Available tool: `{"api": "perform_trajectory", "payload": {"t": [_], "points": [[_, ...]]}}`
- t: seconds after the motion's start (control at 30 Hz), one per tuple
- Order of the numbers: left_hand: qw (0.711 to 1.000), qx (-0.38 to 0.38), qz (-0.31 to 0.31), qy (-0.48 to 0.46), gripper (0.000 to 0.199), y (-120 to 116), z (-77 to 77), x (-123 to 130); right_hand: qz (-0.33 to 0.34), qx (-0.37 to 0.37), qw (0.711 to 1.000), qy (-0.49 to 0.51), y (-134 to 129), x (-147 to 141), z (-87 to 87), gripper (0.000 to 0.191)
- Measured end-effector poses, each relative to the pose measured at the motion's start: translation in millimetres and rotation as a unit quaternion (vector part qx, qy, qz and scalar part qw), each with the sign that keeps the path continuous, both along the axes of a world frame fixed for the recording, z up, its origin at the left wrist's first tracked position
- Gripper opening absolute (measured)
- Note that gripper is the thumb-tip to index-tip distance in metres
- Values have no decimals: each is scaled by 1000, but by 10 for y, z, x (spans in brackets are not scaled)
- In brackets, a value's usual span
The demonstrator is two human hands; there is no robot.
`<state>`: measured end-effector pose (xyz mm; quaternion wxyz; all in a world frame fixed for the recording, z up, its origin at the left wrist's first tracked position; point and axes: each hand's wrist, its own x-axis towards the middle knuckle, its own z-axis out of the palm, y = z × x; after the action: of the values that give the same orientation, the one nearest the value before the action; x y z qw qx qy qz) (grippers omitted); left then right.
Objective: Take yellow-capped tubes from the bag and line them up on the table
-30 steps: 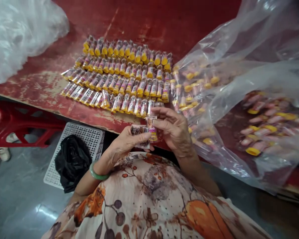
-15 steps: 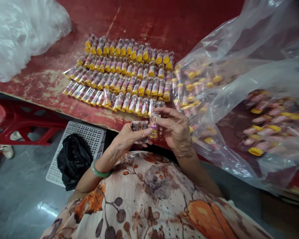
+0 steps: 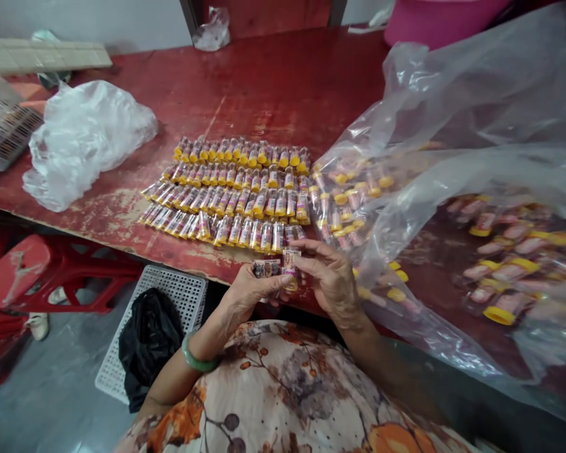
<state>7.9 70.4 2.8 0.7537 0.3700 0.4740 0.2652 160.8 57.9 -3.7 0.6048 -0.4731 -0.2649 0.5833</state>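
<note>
I can see two bare hands held up just in front of the near edge of a red table (image 3: 287,94). The left hand (image 3: 255,286) pinches a small printed piece (image 3: 266,269) sideways between thumb and fingers; I cannot tell whether it is a label or a bottle. The right hand (image 3: 332,283) pinches a small bottle (image 3: 290,267) upright in its fingertips, just beside that piece. I cannot tell whether the two touch.

Beyond the hands, on the table, lie neat rows of yellow-capped bottles (image 3: 226,201). On the table's right sits a big clear plastic bag (image 3: 453,157) with more such bottles inside. A white plastic bag (image 3: 85,145) lies on the table's left side. Below the table's near edge, a black bag (image 3: 148,346) rests on a white plastic crate (image 3: 188,302). A green bangle (image 3: 198,360) circles the left wrist.
</note>
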Motion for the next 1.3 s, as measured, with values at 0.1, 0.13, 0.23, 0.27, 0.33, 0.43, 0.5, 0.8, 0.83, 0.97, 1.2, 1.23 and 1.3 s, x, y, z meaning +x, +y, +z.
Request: {"api": "perform_trajectory", "payload": {"t": [0.1, 0.13, 0.23, 0.27, 0.33, 0.43, 0.5, 0.8, 0.83, 0.97, 1.2, 1.23, 1.3], "points": [[1000, 0, -7, -3, 36, 0, 8, 65, -8, 6, 1000, 5, -15, 64, -36, 28], [1000, -3, -8, -3, 36, 0, 14, 83, -8, 7, 1000, 6, -19, 82, -51, 28], [1000, -5, -8, 4, 36, 3, 27, 123, -4, 11, 1000, 7, -27, 122, -98, 27], [1000, -5, -8, 7, 36, 6, 28, 133, -1, 13, 1000, 6, -28, 134, -115, 26], [1000, -5, -6, 17, 36, 16, 26, 148, 9, 22, 1000, -5, -30, 154, -152, 24], [999, -8, -7, 33, 36, 35, 38, 165, 28, 40, 998, -35, -27, 182, -204, 21], [999, -2, -11, 35, 34, 46, 71, 177, 31, 50, 997, -49, -23, 202, -220, 20], [1000, 5, 14, 12, 29, 64, 237, 303, -28, 174, 965, -197, -211, 445, -41, 37], [1000, 1, 23, 8, 29, 64, 234, 319, -39, 198, 951, -233, -258, 469, -37, 38], [998, -14, 56, 7, 31, 50, 205, 361, -67, 262, 905, -328, -404, 484, -96, 40], [998, -8, 45, -39, 28, -10, 226, 393, -121, 335, 813, -460, -425, 377, -100, 33], [998, -9, 44, -42, 29, -18, 235, 397, -132, 347, 804, -465, -425, 368, -95, 32], [998, -10, 34, -46, 30, -32, 251, 400, -150, 358, 792, -472, -430, 358, -92, 31]]}}
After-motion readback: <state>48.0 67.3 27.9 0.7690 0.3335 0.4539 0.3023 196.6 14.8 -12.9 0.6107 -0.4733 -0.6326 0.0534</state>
